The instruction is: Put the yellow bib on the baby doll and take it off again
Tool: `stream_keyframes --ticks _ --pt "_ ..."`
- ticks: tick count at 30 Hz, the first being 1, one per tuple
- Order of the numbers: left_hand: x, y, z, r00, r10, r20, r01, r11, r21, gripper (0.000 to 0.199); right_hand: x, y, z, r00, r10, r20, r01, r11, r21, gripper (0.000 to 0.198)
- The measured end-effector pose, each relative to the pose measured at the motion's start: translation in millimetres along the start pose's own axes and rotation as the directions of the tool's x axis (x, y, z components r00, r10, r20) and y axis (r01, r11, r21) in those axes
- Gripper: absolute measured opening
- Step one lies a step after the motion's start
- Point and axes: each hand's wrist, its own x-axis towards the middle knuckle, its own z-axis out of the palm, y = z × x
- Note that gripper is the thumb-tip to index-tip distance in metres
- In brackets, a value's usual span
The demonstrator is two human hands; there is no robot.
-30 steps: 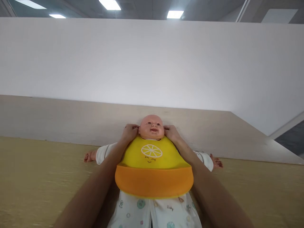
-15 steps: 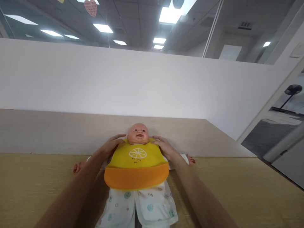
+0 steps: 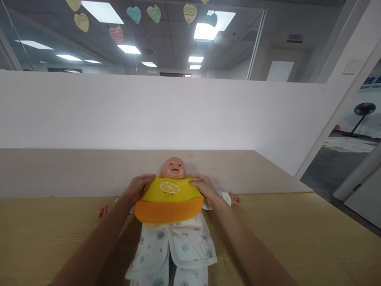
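A baby doll point(image 3: 173, 167) lies on its back, its head toward the wall and its arms spread to the sides. Over its chest is a yellow silicone bib point(image 3: 156, 193) with a white citrus slice print and an orange catch pocket point(image 3: 169, 211). My left hand point(image 3: 139, 186) grips the bib's upper left edge beside the doll's neck. On the other side, my right hand point(image 3: 205, 186) holds the upper right edge, thumb on the front and fingers along the top. The doll wears white printed clothes point(image 3: 184, 246). Behind the neck, the bib's ends are hidden.
Under the doll is a yellowish wooden tabletop point(image 3: 282, 230), with a pale upright board point(image 3: 74, 171) behind its head. Beyond stands a white wall point(image 3: 133, 111) below glass bearing heart-shaped notes point(image 3: 154, 14). A black fan point(image 3: 364, 109) is visible through the doorway at right.
Both hands have closed in on the bib's upper edges. The bib's lower edge sits higher on the doll, baring more of its clothes. My view has tilted up slightly.
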Motion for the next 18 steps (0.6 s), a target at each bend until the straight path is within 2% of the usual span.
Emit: stream_keyframes --ticks 4,8,13,18 --pt "4 1 2 0.999 0.027 -0.035 -0.024 0.997 0.071 0.042 6 5 1 0.998 -0.025 -0.063 0.028 0.998 0.050 0.039" --pt "0 3 4 0.998 0.026 -0.049 -0.018 0.987 0.159 0.035 9 8 1 0.995 -0.023 -0.093 0.032 0.994 0.104 0.039" --pt "0 6 8 1.000 -0.019 -0.022 0.021 0.993 0.120 0.030 12 12 -1 0.995 -0.023 -0.097 0.034 0.993 0.113 0.041" --pt "3 6 7 0.999 -0.010 -0.046 0.017 0.986 0.165 0.031 12 13 -1 0.993 -0.013 -0.116 0.021 0.997 0.070 0.039"
